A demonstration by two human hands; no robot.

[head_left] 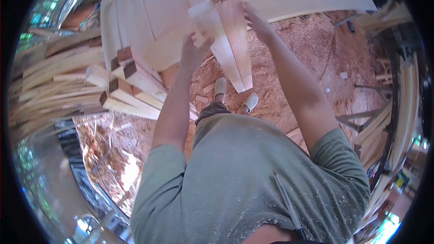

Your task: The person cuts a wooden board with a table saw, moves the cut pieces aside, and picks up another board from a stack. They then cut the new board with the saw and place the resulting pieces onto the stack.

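Two long pale wooden pieces stand side by side in front of me, their top ends tilted toward the large panel and blurred. The left piece has a smeared upper end; the right piece shows a dark end face. My left hand is beside the left piece, thumb and fingers apart, with nothing visible between them. Against the upper right edge of the right piece lie the curled fingers of my right hand. Whether the two pieces are joined cannot be made out.
A large slatted wooden panel spans the top. Squared timbers stick out at left, beside stacked strips. Wood shavings cover the floor around my feet. More boards and dark metal supports stand at right.
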